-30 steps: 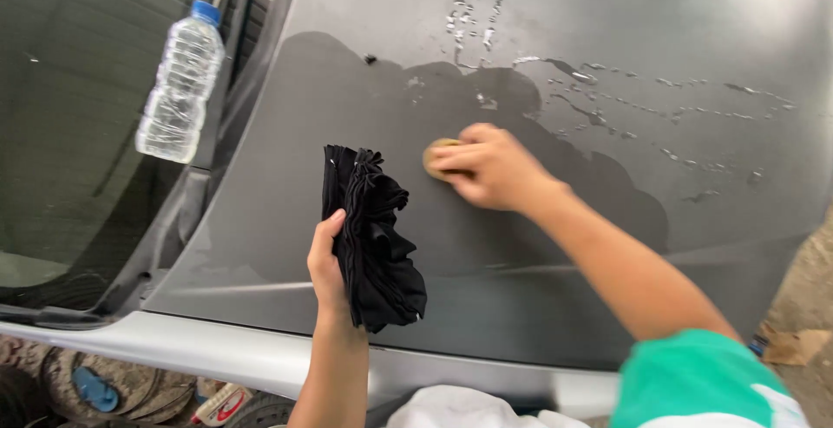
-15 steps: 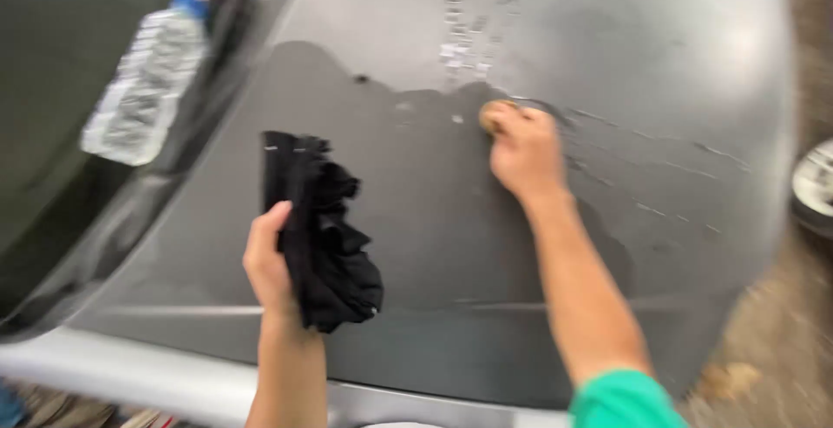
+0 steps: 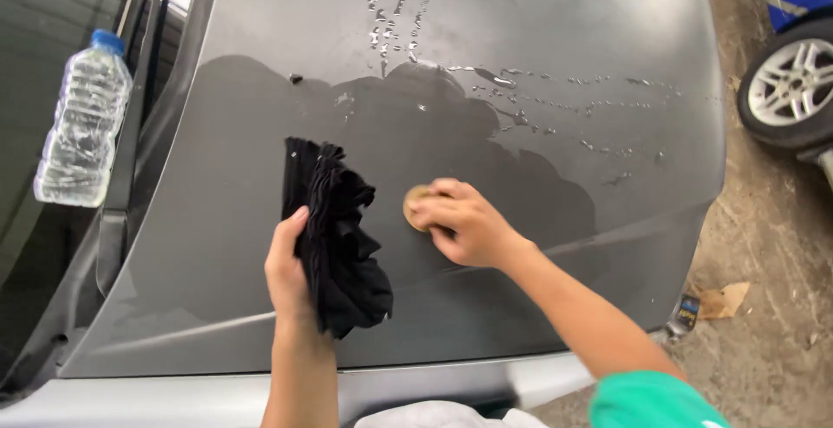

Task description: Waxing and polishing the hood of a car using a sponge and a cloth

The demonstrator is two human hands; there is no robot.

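The pad (image 3: 417, 206) is sitting low on the wet hood (image 3: 260, 90), having shifted back toward the cloth (image 3: 338, 246). Right hand (image 3: 464, 224) is pressing it, fingers curled over. Left hand (image 3: 288, 267) is gripping the cloth closed, unmoved.

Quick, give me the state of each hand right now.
Left hand: closed on a crumpled black cloth held against the grey car hood.
Right hand: pressing a small tan pad onto the hood.

black cloth (image 3: 337, 241) and tan pad (image 3: 416, 206) on the grey hood (image 3: 538, 72)
cloth crumpled, hanging loosely; small round pad pressed flat on the wet patch, just beside it.
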